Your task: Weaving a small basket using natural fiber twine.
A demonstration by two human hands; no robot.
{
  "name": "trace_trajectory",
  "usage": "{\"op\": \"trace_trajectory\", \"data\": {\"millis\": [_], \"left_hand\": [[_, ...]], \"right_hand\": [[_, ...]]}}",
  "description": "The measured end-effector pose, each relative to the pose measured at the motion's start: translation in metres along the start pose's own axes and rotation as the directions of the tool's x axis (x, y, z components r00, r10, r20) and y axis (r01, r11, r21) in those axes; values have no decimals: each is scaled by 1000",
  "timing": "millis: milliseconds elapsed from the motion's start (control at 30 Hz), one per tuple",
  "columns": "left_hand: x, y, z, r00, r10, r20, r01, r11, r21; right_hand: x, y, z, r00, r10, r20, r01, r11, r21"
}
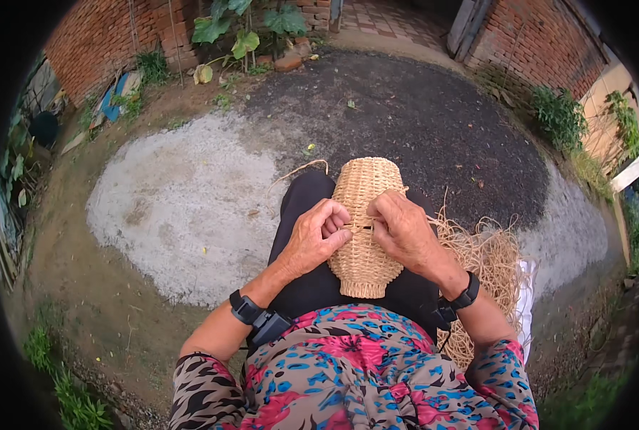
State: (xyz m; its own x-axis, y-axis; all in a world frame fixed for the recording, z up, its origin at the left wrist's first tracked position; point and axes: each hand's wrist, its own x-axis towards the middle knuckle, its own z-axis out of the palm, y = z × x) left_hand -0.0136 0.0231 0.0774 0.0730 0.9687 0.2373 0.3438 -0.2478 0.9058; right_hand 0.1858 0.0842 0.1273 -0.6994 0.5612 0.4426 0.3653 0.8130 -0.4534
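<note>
A woven straw basket (366, 266), pale tan and narrowing toward both ends, lies across my lap between my thighs. A short dark slit shows in its weave near the middle. At its left side is my left hand (319, 233), fingers curled and thumb bent in toward the slit. My right hand (404, 229) rests over the basket's right side, its thumb and fingers drawn together in a pinch beside the same slit. Whatever thin piece the fingertips hold is too small to make out. One loose straw strand (298, 170) curves out past my left knee.
A tangled heap of straw strands (488, 269) lies beside my right thigh, partly over a white sheet (526, 301). Grey and black patches (183, 208) cover the ground ahead. Brick walls (104, 43) and leafy plants (244, 36) stand beyond. Dark bands circle both my wrists.
</note>
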Motion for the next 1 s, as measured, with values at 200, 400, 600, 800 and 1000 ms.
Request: {"op": "trace_trajectory", "data": {"millis": [200,400,600,800,1000], "left_hand": [[0,-6,-1,1000,-20,17,21,997,-75],[-5,-22,-5,990,-141,25,134,857,-498],[-8,-18,-10,963,-267,24,196,643,-740],[-10,-19,-26,945,-313,-96,139,648,-749],[-4,-13,-25,953,-295,-69,195,772,-604]], "right_hand": [[2,-12,7,993,-76,95,98,962,-255],[-8,1,-9,892,448,62,-449,857,253],[-5,-15,-10,989,139,42,-140,990,8],[0,-15,-4,997,-2,71,16,980,-198],[-9,0,-3,902,424,83,-416,802,428]]}}
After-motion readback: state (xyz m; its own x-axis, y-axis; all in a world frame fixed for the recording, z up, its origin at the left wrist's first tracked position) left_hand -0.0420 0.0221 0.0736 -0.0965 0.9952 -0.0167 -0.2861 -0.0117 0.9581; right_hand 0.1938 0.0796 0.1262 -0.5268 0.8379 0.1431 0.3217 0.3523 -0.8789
